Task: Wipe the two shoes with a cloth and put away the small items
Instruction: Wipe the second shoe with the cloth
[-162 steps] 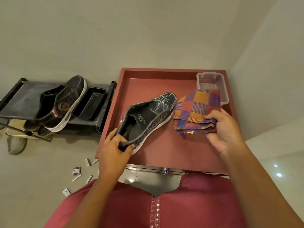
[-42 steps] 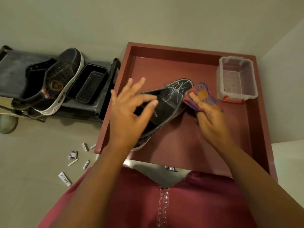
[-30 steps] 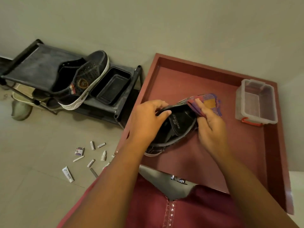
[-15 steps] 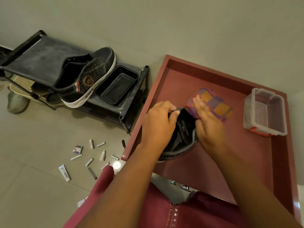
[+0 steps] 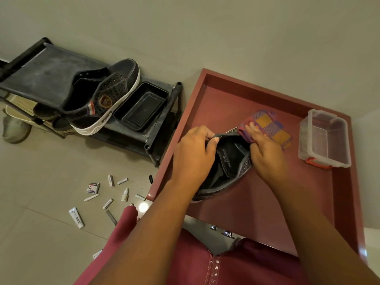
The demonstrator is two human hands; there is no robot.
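The checked purple-and-orange woven cloth (image 5: 269,128) looks soft and matt against the dark matt fabric shoe (image 5: 228,163) with metal eyelets. The red-brown tray-like tabletop (image 5: 308,194) is smooth with a dull sheen. At its right edge the clear plastic box (image 5: 326,138) is glossy. The black shoe rack (image 5: 49,68) has matt, dusty fabric shelves; its black rectangular plastic tray (image 5: 141,106) is semi-glossy. The pale floor tiles (image 5: 41,202) shine.

- Setting: home interior, likely an entry or hallway corner.
- Evidence: plain painted wall (image 5: 205,27) meeting glossy tiled floor (image 5: 41,182).
- Black shoe rack (image 5: 47,73) against the wall, carrying a sneaker (image 5: 107,97); more footwear on its lower shelf.
- Maroon tray-topped table (image 5: 267,202) beside the rack.
- Small toiletry tubes (image 5: 76,218) scattered on the tiles.
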